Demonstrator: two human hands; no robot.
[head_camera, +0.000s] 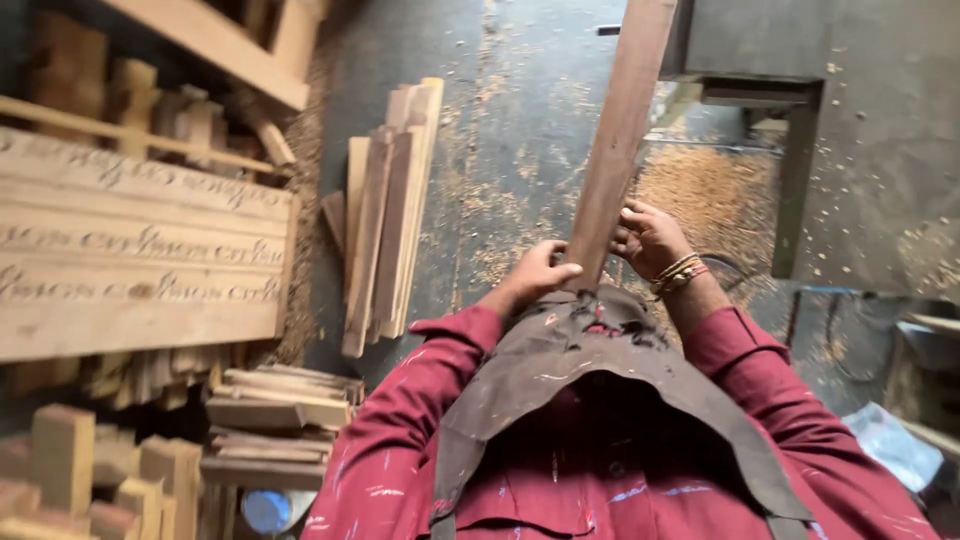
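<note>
A long brown wooden plank (622, 130) runs from my chest up toward the top of the view, its near end against my brown apron (590, 350). My left hand (540, 272) grips the plank's near end from the left side. On the right side my right hand (648, 238), with several bangles on the wrist, holds the same plank. I wear a dark red long-sleeved shirt.
A stack of thin wooden slats (390, 215) lies on the dark floor at centre left. Carved boards (140, 250) and many offcuts (280, 410) pile up on the left. A grey metal machine table (790, 60) stands at top right, with sawdust (710, 190) below it.
</note>
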